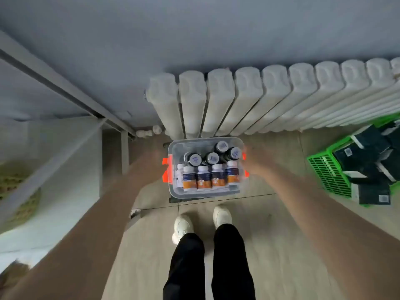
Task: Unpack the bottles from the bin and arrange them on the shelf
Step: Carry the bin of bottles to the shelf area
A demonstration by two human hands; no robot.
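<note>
A clear plastic bin with orange latches lies low in front of my feet, near the floor. Inside it, several white bottles with blue and orange labels stand in the front row, and several dark bottles with grey caps stand behind them. My left hand is at the bin's left side by the orange latch. My right hand is at the bin's right side. Both hands are blurred, so their fingers cannot be made out. The white metal shelf stands to my left.
A white radiator runs along the wall just behind the bin. A green crate filled with black boxes sits on the floor at the right. My feet in white shoes stand on the wooden floor just before the bin.
</note>
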